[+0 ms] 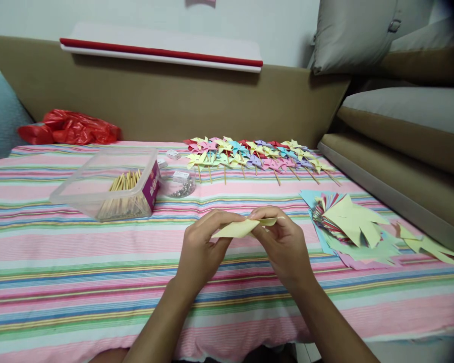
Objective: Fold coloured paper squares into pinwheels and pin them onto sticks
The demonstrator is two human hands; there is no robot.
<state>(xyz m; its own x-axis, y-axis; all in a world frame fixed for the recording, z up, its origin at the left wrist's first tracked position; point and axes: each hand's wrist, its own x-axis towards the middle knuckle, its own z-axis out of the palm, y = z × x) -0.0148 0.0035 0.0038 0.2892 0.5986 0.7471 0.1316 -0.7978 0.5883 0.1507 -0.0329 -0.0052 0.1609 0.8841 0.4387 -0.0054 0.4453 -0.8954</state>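
A pale yellow paper piece (236, 230) is held above the striped cloth, bent between my two hands. My left hand (204, 242) pinches its left and upper part with thumb and fingers. On the other side my right hand (283, 242) is closed on its right part, the fingertips meeting those of the left hand. The paper's underside and part of its folds are hidden by the fingers. To the right lies a stack of cut paper pinwheel sheets (348, 222), yellow on top with several colours beneath.
Finished paper pinwheels on sticks (249, 154) lie in rows at the back. A clear plastic box (79, 194) holds wooden sticks (124, 184). Beside it are small metal pins (183, 189) in clear packaging. A red plastic bag (75, 128) rests back left; cushions (408, 121) are piled right.
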